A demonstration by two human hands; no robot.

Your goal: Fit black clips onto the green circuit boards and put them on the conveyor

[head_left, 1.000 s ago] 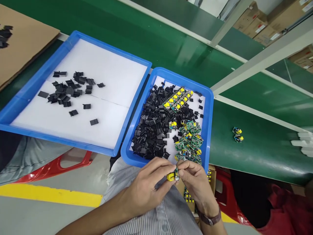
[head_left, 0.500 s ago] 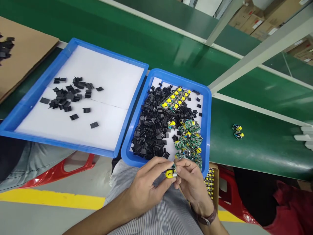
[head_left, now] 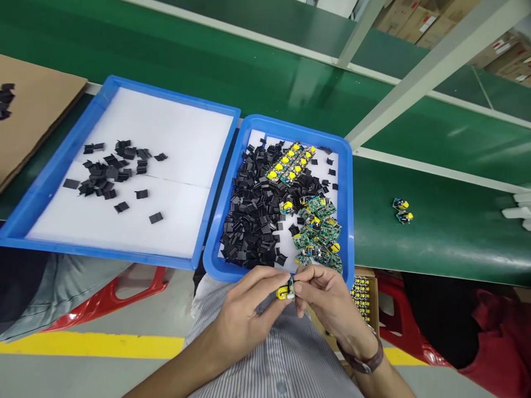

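Observation:
Both my hands meet just below the near edge of a small blue tray. My left hand and my right hand pinch one small circuit board with a yellow part between their fingertips. The tray holds a heap of black clips, a row of yellow-topped boards and a pile of green circuit boards.
A larger blue tray with a white liner and several black clips lies to the left. Two boards sit on the green conveyor belt. A cardboard sheet lies at far left; a carton of yellow parts under the belt.
The view has shifted slightly; my hands with the board have drifted a little left and up in the picture, still pinching it together.

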